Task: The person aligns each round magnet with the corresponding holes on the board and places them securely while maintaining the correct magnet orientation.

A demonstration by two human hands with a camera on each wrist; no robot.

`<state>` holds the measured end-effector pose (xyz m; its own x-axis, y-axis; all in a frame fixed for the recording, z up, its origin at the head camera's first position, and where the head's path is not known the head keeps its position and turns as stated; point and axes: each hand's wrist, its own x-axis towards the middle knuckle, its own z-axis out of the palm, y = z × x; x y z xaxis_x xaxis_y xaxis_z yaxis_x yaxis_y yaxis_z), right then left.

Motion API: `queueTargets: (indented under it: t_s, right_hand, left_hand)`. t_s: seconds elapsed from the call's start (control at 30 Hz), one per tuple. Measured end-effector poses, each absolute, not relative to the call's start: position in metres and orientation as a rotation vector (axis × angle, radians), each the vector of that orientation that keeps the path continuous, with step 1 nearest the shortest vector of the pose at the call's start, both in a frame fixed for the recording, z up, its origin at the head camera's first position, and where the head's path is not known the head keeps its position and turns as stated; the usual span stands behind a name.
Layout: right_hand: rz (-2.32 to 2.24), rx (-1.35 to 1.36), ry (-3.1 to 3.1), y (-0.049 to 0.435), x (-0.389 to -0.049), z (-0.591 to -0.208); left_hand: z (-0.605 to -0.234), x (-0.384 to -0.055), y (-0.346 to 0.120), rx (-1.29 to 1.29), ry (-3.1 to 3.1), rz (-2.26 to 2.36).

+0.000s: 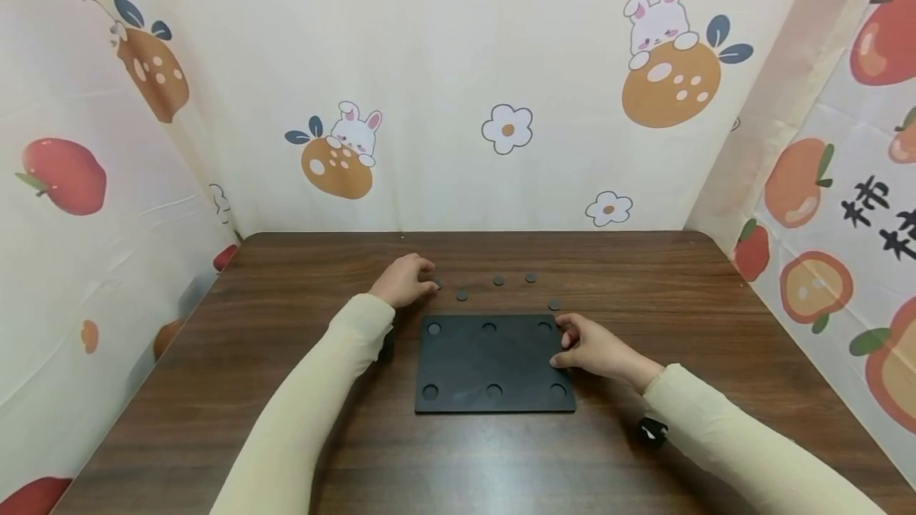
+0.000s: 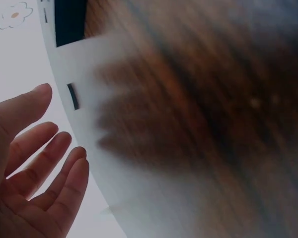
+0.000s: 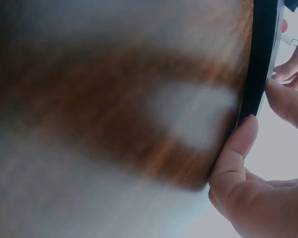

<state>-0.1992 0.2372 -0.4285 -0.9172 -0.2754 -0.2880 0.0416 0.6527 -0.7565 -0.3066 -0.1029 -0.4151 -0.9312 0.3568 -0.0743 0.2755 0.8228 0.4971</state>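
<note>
Hanging behind the black board [image 1: 494, 362]: curtain [image 1: 451, 62] lettered "Juice".

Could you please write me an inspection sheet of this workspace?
Surface: brown wood-grain table.
Board: dark, flat on the table, six round recesses; the far-left one seems filled.
Discs: five loose, small and dark, beyond the board.
Clutter: nothing seen.
Left hand: fingertips near the leftmost loose disc, fingers loosely bent.
Right hand: holds the board's right edge near the far corner.
Cables: nothing seen.
Surroundings: pale curtain printed with fruit, rabbits and flowers.
</note>
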Motion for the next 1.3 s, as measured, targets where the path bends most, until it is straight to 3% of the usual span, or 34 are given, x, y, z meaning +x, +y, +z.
queueTargets:
  t_s: [1.3]
  right_hand:
    - [-1.144, -0.211, 2.503, 0.237, -0.200, -0.428]
  left_hand:
    - [-0.423, -0.315, -0.094, 0.507, 2.887, 0.563]
